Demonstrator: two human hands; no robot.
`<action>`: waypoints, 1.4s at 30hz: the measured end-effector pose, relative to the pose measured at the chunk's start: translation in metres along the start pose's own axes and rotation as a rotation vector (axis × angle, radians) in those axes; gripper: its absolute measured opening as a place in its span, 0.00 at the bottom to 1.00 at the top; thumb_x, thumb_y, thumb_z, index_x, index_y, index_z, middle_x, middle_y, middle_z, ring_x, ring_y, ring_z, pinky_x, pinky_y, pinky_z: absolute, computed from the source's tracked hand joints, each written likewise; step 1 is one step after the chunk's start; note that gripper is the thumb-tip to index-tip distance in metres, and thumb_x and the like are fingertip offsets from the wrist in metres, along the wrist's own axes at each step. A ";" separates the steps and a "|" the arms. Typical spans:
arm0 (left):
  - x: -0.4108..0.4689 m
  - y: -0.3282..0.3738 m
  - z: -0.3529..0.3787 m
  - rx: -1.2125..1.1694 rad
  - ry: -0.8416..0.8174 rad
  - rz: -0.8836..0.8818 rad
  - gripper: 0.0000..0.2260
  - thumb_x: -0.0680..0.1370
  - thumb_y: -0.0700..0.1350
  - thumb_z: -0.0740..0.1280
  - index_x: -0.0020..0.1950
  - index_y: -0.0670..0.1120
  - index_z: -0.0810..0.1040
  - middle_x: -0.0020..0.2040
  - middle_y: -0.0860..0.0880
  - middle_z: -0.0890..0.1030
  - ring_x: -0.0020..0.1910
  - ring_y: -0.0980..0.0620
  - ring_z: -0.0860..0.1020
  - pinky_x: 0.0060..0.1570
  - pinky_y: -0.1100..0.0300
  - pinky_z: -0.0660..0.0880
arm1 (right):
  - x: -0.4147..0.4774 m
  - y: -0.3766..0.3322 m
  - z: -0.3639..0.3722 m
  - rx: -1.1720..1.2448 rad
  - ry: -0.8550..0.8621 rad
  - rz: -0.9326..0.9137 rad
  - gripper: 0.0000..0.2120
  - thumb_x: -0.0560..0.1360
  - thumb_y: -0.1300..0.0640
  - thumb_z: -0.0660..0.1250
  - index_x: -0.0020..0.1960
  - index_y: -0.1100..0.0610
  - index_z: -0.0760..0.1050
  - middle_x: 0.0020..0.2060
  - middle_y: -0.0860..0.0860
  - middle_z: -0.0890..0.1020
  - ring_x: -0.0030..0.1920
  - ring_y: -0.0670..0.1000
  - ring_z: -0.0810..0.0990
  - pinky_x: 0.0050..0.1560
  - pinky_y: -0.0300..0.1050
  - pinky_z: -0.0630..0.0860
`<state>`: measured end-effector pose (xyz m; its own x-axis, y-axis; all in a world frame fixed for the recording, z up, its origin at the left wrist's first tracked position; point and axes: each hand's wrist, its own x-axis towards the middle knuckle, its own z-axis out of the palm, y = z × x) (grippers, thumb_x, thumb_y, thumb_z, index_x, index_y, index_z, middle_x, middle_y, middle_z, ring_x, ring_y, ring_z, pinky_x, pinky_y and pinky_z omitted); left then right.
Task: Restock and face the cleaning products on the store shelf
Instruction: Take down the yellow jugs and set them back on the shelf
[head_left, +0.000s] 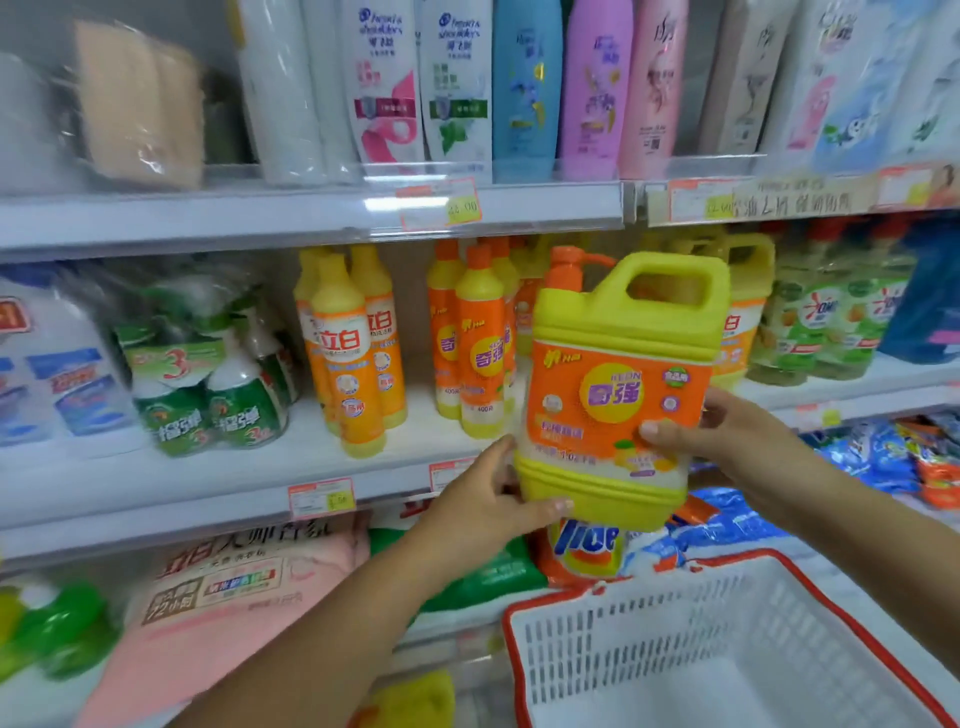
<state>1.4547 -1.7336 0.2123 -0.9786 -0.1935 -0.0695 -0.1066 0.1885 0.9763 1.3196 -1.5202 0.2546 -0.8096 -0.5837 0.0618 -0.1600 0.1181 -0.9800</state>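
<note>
Two hands hold one yellow dish-soap jug (618, 395) upright in the air, just in front of the middle shelf (415, 441). The left hand (488, 499) grips its lower left corner and the right hand (727, 436) its right side, thumb on the label. The jug sits between them, handle up, with the shelf gap directly behind, beside the matching jugs (748, 306).

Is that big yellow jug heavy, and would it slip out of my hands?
Probably heavy: the yellow jug is big, and the left hand and right hand both hold it. It looks like stiff plastic, so it likely won't squash. Its smooth sides might be slippery; the handle on top would likely give a safer hold.
</note>
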 end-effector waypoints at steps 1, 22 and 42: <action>-0.010 0.000 0.000 -0.111 -0.065 -0.048 0.28 0.73 0.43 0.75 0.67 0.61 0.68 0.61 0.54 0.82 0.57 0.56 0.81 0.52 0.59 0.80 | -0.015 0.003 0.007 0.012 -0.037 0.008 0.46 0.45 0.38 0.84 0.60 0.53 0.78 0.50 0.53 0.87 0.48 0.56 0.86 0.38 0.47 0.82; -0.177 -0.079 -0.045 -0.186 0.019 -0.141 0.37 0.66 0.31 0.77 0.70 0.56 0.74 0.63 0.52 0.81 0.57 0.49 0.82 0.57 0.50 0.79 | -0.124 0.005 0.086 0.143 -0.252 0.130 0.45 0.53 0.25 0.74 0.66 0.40 0.71 0.60 0.51 0.83 0.56 0.57 0.84 0.59 0.58 0.77; -0.180 -0.102 -0.058 0.239 0.002 -0.055 0.47 0.57 0.48 0.85 0.67 0.75 0.67 0.68 0.60 0.71 0.65 0.58 0.74 0.62 0.54 0.76 | -0.131 0.022 0.106 0.349 -0.340 0.172 0.25 0.66 0.60 0.69 0.64 0.51 0.74 0.52 0.55 0.81 0.50 0.55 0.83 0.46 0.51 0.81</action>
<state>1.6514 -1.7737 0.1367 -0.9699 -0.2114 -0.1208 -0.1986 0.3999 0.8948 1.4820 -1.5262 0.2054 -0.5687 -0.8146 -0.1140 0.2046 -0.0058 -0.9788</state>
